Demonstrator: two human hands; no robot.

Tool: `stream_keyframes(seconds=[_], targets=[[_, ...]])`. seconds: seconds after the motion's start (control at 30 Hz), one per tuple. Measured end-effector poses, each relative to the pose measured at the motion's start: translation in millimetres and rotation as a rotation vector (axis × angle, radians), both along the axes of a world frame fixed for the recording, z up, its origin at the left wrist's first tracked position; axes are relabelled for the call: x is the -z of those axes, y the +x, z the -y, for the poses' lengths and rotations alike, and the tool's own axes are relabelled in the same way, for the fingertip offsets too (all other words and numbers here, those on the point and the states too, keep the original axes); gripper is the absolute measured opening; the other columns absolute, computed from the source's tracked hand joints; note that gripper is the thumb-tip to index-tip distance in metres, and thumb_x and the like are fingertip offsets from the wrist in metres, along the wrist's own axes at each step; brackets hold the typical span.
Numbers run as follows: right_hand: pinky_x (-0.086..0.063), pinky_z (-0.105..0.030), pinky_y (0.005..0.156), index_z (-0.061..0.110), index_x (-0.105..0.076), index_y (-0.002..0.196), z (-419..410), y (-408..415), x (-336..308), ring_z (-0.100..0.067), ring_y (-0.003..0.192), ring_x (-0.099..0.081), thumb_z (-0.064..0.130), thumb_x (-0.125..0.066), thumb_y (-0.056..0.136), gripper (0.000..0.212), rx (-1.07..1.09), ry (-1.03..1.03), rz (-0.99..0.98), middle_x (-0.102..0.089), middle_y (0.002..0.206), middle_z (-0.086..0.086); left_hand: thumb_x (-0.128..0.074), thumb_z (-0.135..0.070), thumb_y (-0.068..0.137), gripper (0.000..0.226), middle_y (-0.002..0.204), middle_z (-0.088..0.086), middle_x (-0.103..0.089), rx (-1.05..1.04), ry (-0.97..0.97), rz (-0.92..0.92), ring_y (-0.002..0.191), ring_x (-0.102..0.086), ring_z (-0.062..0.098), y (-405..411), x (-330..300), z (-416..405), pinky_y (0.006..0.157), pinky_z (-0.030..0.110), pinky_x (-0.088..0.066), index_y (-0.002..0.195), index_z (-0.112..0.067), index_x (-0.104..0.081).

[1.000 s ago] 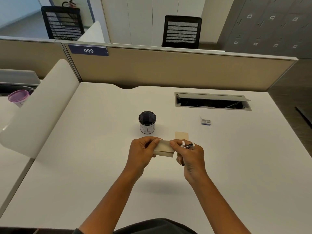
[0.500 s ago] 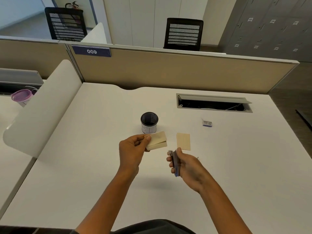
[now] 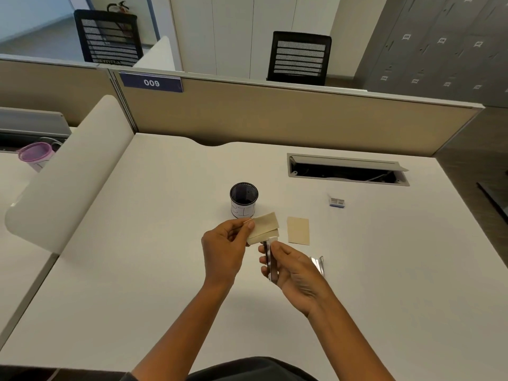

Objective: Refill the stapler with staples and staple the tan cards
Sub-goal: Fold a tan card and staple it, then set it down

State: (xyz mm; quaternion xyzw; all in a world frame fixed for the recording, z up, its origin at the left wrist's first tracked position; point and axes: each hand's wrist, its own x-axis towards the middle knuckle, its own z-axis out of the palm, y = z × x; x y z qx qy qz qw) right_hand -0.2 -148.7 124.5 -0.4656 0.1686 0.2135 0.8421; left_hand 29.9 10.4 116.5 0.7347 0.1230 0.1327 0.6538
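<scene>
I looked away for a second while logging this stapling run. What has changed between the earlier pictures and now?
The right hand, gripping the stapler, drew back from the tan cards and has now brought its nose up to their lower edge again. The left hand still pinches the cards, now fanned. The single card, mesh cup, staple box and staple strip stayed put.

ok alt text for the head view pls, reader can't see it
Over a white desk, the left hand pinches two tan cards while the right hand holds a small stapler at their lower edge. A third tan card, a black mesh cup and a staple box lie beyond.
</scene>
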Motion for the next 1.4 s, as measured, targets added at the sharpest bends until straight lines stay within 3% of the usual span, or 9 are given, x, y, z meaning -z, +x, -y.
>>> stream_keyframes(seconds=[0.1,0.33,0.53,0.87,1.07,1.13,1.23,1.3,1.4], targets=[[-0.058,-0.036,0.086,0.000,-0.075,0.119,-1,-1,0,-0.027,0.099,-0.065,0.027,-0.077,0.088,0.041,0.009,0.024,-0.016,-0.073,0.116,-0.017,-0.083,-0.014,0.093,0.012,0.088,-0.014,-0.082,-0.010,0.065,0.044,0.085,-0.079,0.005,-3,0,-1,0.073,0.024,-0.065,0.104,-0.013,-0.086],[-0.062,-0.034,0.074,0.012,-0.085,0.099,-4,4,-2,-0.021,0.084,-0.074,0.028,-0.083,0.082,0.024,0.085,0.073,-0.101,-0.076,0.096,-0.012,-0.082,-0.011,0.093,0.014,0.089,-0.010,-0.079,0.058,0.185,0.093,0.087,-0.075,-0.006,-11,-2,1,0.079,0.020,-0.064,0.107,-0.010,-0.085],[-0.062,-0.037,0.082,0.018,-0.086,0.093,-7,5,-3,-0.016,0.084,-0.073,0.030,-0.081,0.085,0.015,0.093,0.082,-0.109,-0.077,0.098,-0.008,-0.082,-0.010,0.093,0.013,0.089,-0.011,-0.080,0.077,0.188,0.091,0.088,-0.076,-0.004,-18,-3,6,0.081,0.019,-0.063,0.105,-0.011,-0.085],[-0.060,-0.041,0.089,0.012,-0.079,0.107,-8,0,-2,-0.022,0.095,-0.068,0.026,-0.082,0.085,0.026,0.125,0.039,-0.136,-0.078,0.101,-0.010,-0.083,-0.011,0.092,0.013,0.088,-0.018,-0.078,0.041,0.146,0.048,0.085,-0.074,-0.010,-25,3,11,0.079,0.011,-0.059,0.105,-0.014,-0.085],[-0.057,-0.044,0.102,0.009,-0.078,0.107,-7,1,-2,-0.019,0.094,-0.074,0.026,-0.084,0.079,0.033,0.130,-0.023,-0.116,-0.079,0.103,-0.010,-0.083,-0.029,0.093,0.004,0.087,-0.017,-0.080,0.079,-0.068,-0.116,0.090,-0.074,-0.003,-25,5,18,0.075,0.011,-0.058,0.096,-0.030,-0.080],[-0.059,-0.041,0.097,0.009,-0.079,0.105,-7,1,-2,-0.019,0.095,-0.075,0.028,-0.085,0.076,0.036,0.131,-0.044,-0.102,-0.079,0.106,-0.011,-0.083,-0.046,0.086,0.022,0.097,-0.017,-0.082,0.156,-0.274,-0.240,0.096,-0.075,-0.004,-25,0,19,0.075,0.011,-0.059,0.102,-0.030,-0.080],[-0.060,-0.041,0.098,0.012,-0.084,0.101,-10,-1,-1,-0.023,0.106,-0.076,0.036,-0.087,0.073,0.037,0.126,-0.111,-0.059,-0.079,0.113,-0.014,-0.085,-0.057,0.074,0.052,0.108,-0.001,-0.084,0.308,-0.550,-0.334,0.099,-0.080,0.014,-25,-5,22,0.086,0.029,-0.065,0.112,-0.022,-0.080],[-0.058,-0.044,0.102,0.014,-0.084,0.101,-12,-2,-1,-0.027,0.113,-0.073,0.040,-0.087,0.070,0.040,0.139,-0.165,-0.032,-0.079,0.114,-0.013,-0.088,-0.056,0.068,0.049,0.105,0.003,-0.085,0.300,-0.577,-0.328,0.092,-0.081,0.015,-27,-7,25,0.082,0.031,-0.066,0.105,-0.023,-0.084],[-0.061,-0.039,0.093,0.013,-0.085,0.096,-14,-2,-1,-0.026,0.107,-0.074,0.038,-0.088,0.067,0.038,0.171,-0.178,-0.016,-0.080,0.109,-0.012,-0.089,-0.047,0.072,0.029,0.100,0.006,-0.085,0.259,-0.585,-0.312,0.084,-0.081,0.015,-26,-10,28,0.076,0.029,-0.066,0.093,-0.028,-0.087]])
